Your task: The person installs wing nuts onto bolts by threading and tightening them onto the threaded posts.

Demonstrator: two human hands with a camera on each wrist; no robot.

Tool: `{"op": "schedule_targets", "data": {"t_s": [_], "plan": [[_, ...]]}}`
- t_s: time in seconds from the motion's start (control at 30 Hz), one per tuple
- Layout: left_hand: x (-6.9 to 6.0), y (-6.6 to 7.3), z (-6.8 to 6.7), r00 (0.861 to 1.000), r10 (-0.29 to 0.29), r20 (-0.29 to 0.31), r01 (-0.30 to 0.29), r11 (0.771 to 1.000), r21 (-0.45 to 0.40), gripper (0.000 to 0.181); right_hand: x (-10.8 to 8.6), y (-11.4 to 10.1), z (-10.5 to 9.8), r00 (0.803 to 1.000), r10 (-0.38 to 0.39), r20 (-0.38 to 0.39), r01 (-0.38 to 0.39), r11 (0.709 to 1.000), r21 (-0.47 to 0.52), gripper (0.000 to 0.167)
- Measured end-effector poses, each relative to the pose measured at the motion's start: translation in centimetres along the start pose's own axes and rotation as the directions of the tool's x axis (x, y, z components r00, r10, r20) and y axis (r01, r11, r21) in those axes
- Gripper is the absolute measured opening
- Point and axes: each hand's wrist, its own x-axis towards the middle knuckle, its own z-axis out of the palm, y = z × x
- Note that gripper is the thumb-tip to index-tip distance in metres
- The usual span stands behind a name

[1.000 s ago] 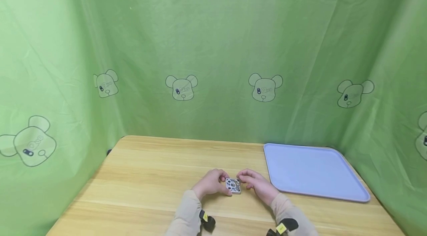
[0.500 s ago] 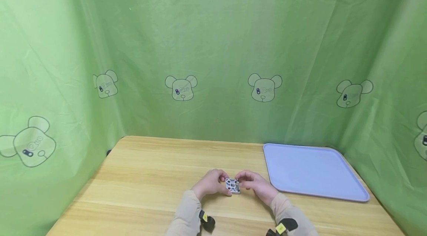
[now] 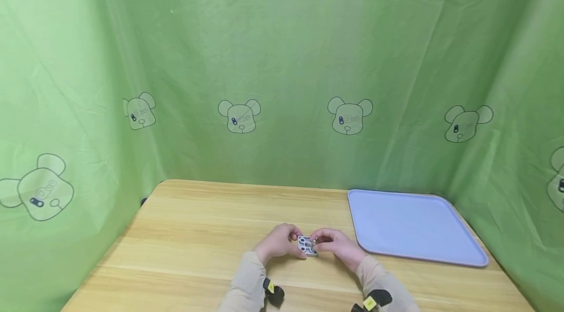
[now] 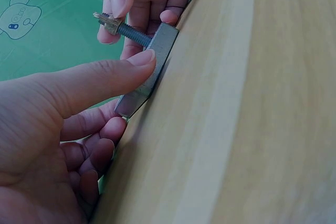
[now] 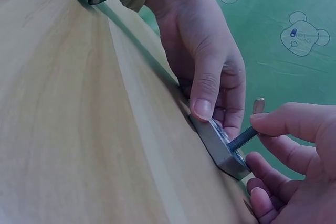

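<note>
A square grey metal block [image 3: 304, 252] with several round holes lies on the wooden table. My left hand [image 3: 278, 242] holds it from the left, thumb on the near side and fingers on the far side. A threaded bolt [image 4: 134, 34] stands up from the block's upper face, near its right end. Its shaft is dark and its brass-toned head looks flat, like a wing. With thumb and forefinger my right hand [image 5: 302, 140] pinches the bolt near the head, the other fingers curling beside the block. How deep the bolt sits cannot be seen.
To the right lies a light blue tray [image 3: 414, 226] on the wooden table [image 3: 198, 233]. A green curtain [image 3: 282, 165] printed with bear heads encloses the table at the back and sides. Black wrist cameras [image 3: 275, 295] are worn on both sleeves.
My right hand has come slightly leftward and nearer over the block's right side, its fingers now closed in around the bolt. The left hand and the block have stayed in place.
</note>
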Motion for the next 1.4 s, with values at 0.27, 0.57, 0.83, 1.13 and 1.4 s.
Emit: {"op": "schedule_targets", "data": {"t_s": [0.27,0.57,0.83,1.13,1.4], "plan": [[0.04,-0.11,-0.01,1.000,-0.003,-0.002,0.003,1.000,0.013,0.047,0.09,-0.24,0.54,0.998,0.010,-0.063,-0.011,1.000,-0.017,0.034],[0.08,-0.14,0.03,1.000,-0.002,0.001,0.002,1.000,0.007,0.049,0.10,-0.13,0.15,0.996,0.056,-0.076,-0.055,0.998,0.017,0.040],[0.07,-0.10,0.03,1.000,-0.006,0.001,0.006,1.000,0.000,0.048,-0.02,-0.26,-0.07,0.993,0.078,-0.088,-0.069,0.992,0.108,0.034],[0.00,-0.08,0.01,1.000,0.000,0.001,0.000,1.000,0.003,0.046,-0.10,-0.11,-0.28,1.000,0.015,-0.009,-0.014,0.999,0.036,0.041],[0.02,-0.05,-0.05,1.000,-0.002,0.002,0.002,1.000,0.024,0.047,-0.08,0.13,-0.21,1.000,-0.010,0.024,0.010,1.000,0.016,0.038]]}}
